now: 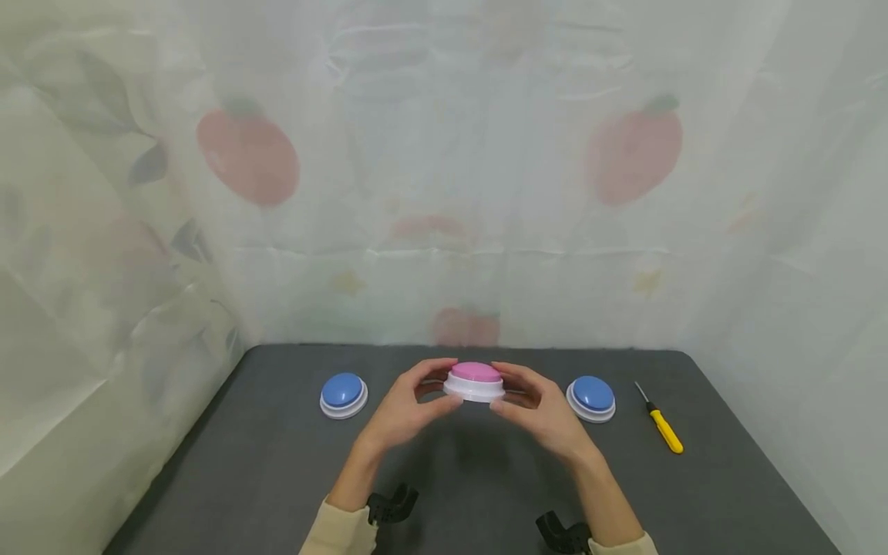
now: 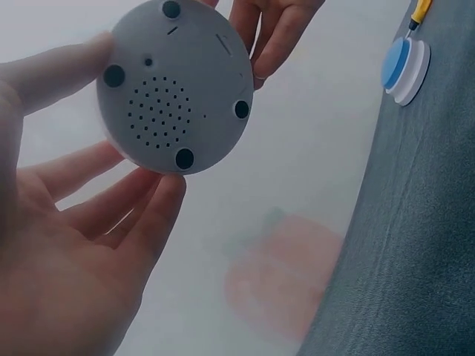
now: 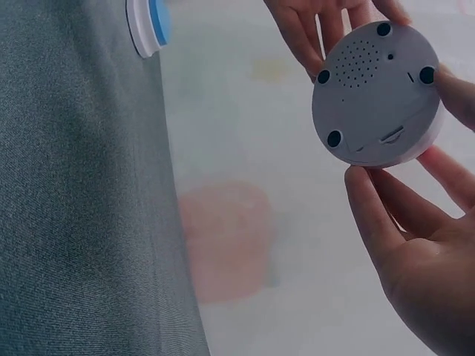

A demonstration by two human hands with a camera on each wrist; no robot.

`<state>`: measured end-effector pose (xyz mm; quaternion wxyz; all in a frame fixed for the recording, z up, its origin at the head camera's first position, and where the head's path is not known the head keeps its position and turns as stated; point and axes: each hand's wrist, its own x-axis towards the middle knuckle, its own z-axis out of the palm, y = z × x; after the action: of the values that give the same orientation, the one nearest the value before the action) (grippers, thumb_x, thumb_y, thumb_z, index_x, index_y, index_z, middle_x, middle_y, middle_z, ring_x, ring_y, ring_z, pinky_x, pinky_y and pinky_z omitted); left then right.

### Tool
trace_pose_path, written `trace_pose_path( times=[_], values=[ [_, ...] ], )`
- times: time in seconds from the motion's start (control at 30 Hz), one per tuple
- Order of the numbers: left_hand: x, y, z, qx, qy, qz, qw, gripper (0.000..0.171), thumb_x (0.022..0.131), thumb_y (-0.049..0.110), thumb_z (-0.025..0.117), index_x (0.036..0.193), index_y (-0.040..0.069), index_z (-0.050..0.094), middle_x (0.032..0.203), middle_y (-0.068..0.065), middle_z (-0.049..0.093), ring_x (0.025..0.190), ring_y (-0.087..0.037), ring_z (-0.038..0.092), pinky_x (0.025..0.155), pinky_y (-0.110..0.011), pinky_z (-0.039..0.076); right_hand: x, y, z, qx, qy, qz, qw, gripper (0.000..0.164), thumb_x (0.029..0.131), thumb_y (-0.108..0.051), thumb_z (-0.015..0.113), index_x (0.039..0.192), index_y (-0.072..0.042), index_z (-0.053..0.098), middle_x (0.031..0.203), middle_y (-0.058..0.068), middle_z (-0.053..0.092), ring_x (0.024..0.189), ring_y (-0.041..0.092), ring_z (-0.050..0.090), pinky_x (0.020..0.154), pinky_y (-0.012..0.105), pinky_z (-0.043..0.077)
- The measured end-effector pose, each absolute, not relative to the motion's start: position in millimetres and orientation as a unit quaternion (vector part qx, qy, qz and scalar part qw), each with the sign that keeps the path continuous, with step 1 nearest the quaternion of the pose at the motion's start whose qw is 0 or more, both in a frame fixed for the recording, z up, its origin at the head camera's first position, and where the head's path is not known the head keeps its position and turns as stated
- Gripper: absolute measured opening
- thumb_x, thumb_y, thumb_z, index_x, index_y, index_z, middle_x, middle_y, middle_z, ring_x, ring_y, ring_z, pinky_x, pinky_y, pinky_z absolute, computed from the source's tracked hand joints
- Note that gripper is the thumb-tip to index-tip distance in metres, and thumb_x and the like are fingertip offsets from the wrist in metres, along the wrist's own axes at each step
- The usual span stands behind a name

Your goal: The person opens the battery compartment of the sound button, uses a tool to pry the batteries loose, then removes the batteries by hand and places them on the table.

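Note:
Both hands hold up a round push button (image 1: pixel 475 383) with a pink dome and white base, above the dark table. My left hand (image 1: pixel 409 405) grips its left side between thumb and fingers. On the right side, my right hand (image 1: pixel 537 406) grips it the same way. In the left wrist view the underside of the button (image 2: pixel 178 89) shows speaker holes and dark round feet. The right wrist view shows this underside (image 3: pixel 375 96) too, with a small slotted cover near its edge. The pink dome is hidden in both wrist views.
On the grey table (image 1: pixel 277 478), a blue push button (image 1: pixel 343 391) lies to the left and another blue button (image 1: pixel 593 395) to the right. Beyond that one is a screwdriver (image 1: pixel 664 428) with a yellow handle. A fruit-printed curtain (image 1: pixel 444 193) hangs behind the table.

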<state>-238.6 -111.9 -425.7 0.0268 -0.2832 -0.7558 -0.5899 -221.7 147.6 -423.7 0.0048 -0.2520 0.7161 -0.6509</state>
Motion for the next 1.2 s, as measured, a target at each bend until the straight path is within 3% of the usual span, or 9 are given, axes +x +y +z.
trace_pose_path(
  times=[0.27, 0.57, 0.8, 0.9, 1.03, 1.2],
  values=[
    [-236.6, -109.1, -427.6, -0.262, -0.755, -0.601, 0.024, 0.05, 0.095, 0.016, 0.074, 0.141, 0.005, 0.056, 0.13, -0.01, 0.062, 0.119, -0.027, 0.059, 0.104, -0.052, 0.046, -221.5, 147.6, -429.3, -0.248, 0.728, -0.639, -0.019, 0.055, 0.093, -0.008, 0.074, 0.145, -0.013, 0.056, 0.137, 0.013, 0.06, 0.124, 0.032, 0.059, 0.095, 0.028, 0.052],
    [-237.4, -106.3, -425.9, -0.247, -0.765, -0.595, 0.018, 0.04, 0.099, 0.025, 0.069, 0.136, 0.013, 0.061, 0.127, -0.002, 0.065, 0.115, -0.02, 0.062, 0.099, -0.042, 0.05, -220.0, 147.0, -426.2, -0.238, 0.75, -0.614, -0.058, 0.05, 0.093, -0.011, 0.076, 0.14, -0.012, 0.061, 0.131, 0.008, 0.065, 0.119, 0.029, 0.062, 0.094, 0.027, 0.052],
    [-238.1, -106.8, -424.8, -0.261, -0.76, -0.595, 0.02, 0.036, 0.101, 0.019, 0.065, 0.134, 0.006, 0.062, 0.123, -0.009, 0.066, 0.11, -0.023, 0.064, 0.094, -0.036, 0.053, -220.0, 146.3, -426.7, -0.24, 0.745, -0.619, -0.062, 0.05, 0.091, -0.009, 0.077, 0.139, -0.012, 0.062, 0.13, 0.008, 0.065, 0.119, 0.033, 0.061, 0.094, 0.027, 0.052],
    [-237.5, -106.5, -424.1, -0.266, -0.747, -0.609, 0.005, 0.035, 0.102, 0.017, 0.063, 0.133, 0.002, 0.061, 0.123, -0.013, 0.066, 0.106, -0.026, 0.066, 0.091, -0.039, 0.055, -220.2, 145.7, -427.5, -0.245, 0.739, -0.624, -0.068, 0.05, 0.091, -0.007, 0.077, 0.138, -0.01, 0.061, 0.129, 0.009, 0.066, 0.12, 0.033, 0.061, 0.094, 0.027, 0.052],
    [-236.8, -105.2, -422.4, -0.269, -0.733, -0.625, -0.009, 0.034, 0.104, 0.018, 0.061, 0.132, 0.0, 0.061, 0.122, -0.016, 0.065, 0.104, -0.027, 0.067, 0.089, -0.043, 0.056, -220.1, 145.1, -427.5, -0.25, 0.731, -0.63, -0.078, 0.05, 0.09, -0.004, 0.076, 0.138, -0.007, 0.061, 0.128, 0.011, 0.066, 0.119, 0.026, 0.062, 0.094, 0.027, 0.052],
    [-236.0, -103.6, -420.9, -0.265, -0.725, -0.635, -0.019, 0.033, 0.104, 0.02, 0.059, 0.13, -0.002, 0.062, 0.12, -0.017, 0.066, 0.102, -0.027, 0.069, 0.087, -0.039, 0.057, -220.1, 144.3, -427.5, -0.251, 0.724, -0.637, -0.084, 0.05, 0.089, -0.002, 0.077, 0.137, -0.005, 0.061, 0.127, 0.013, 0.066, 0.117, 0.02, 0.063, 0.094, 0.027, 0.052]
  ],
)
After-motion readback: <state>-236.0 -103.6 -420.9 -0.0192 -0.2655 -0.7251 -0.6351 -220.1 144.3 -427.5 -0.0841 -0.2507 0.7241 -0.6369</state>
